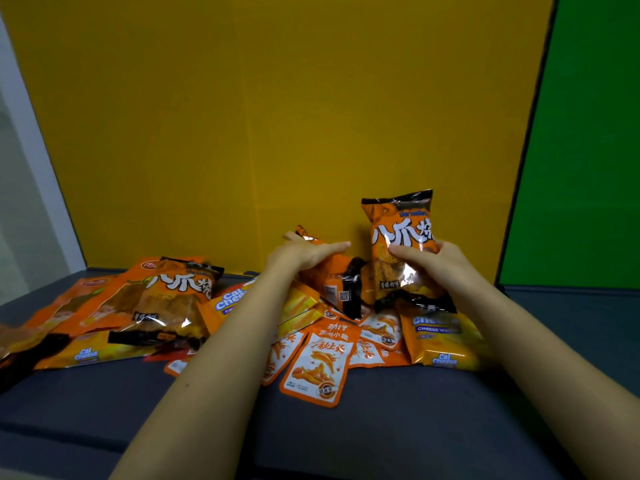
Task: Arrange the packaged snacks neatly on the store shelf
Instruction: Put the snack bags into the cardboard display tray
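My right hand [429, 263] grips an orange-and-black chip bag [401, 223] and holds it upright against the yellow back wall. My left hand [304, 252] holds a second orange-and-black bag [341, 282], which is tilted with its back side showing. Under both lies a heap of orange packets: small fish-snack sachets [320, 362] in front, yellow Cal Cheese wafer packs [440, 337] to the right. A third chip bag [173, 299] lies flat at the left.
More orange packets [86, 303] and a Cal Cheese pack [86, 355] spread over the left of the dark grey shelf surface [346, 441]. A yellow panel [277, 116] forms the back wall; a green panel [581, 150] stands at right and a white frame [31, 150] at left.
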